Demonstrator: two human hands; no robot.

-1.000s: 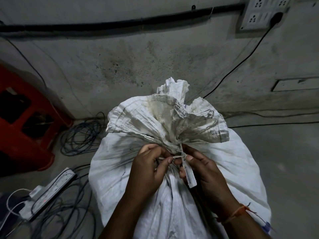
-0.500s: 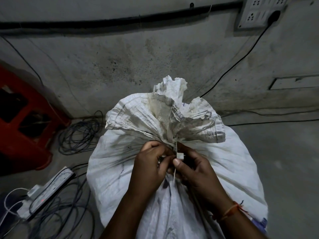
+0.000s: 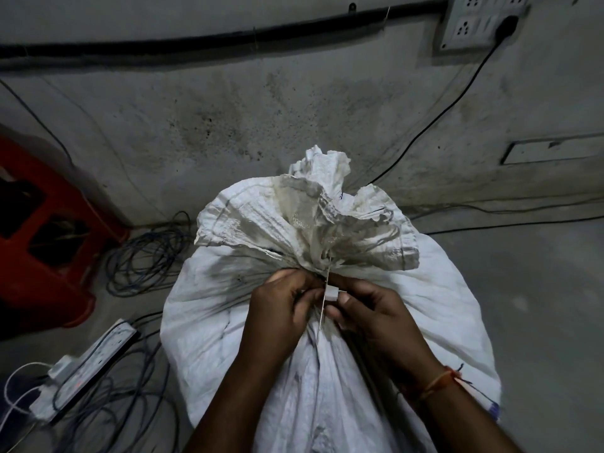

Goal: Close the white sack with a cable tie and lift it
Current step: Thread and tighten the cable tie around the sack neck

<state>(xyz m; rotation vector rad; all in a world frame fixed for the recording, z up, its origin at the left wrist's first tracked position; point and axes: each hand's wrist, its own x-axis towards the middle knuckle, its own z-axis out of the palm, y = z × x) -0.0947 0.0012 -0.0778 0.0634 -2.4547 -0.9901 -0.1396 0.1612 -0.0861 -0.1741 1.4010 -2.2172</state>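
A full white woven sack (image 3: 425, 299) stands on the floor in front of me, its mouth gathered into a crumpled ruff above a bunched neck. A thin white cable tie (image 3: 330, 293) runs around that neck, with its small square head at the front and its tail hanging down. My left hand (image 3: 281, 308) pinches the tie just left of the head. My right hand (image 3: 369, 308) pinches the head between thumb and forefinger. Both hands rest against the sack just below the neck.
A red plastic stool (image 3: 42, 237) stands at the left by the wall. Coiled dark cables (image 3: 147, 253) and a white power strip (image 3: 85, 367) lie on the floor left of the sack. A wall socket (image 3: 480, 24) with a black cord sits top right.
The flat tail of the tie, held slanting in my right hand a second ago, now hangs edge-on, and the head has turned to face me. Both hands stayed at the neck.
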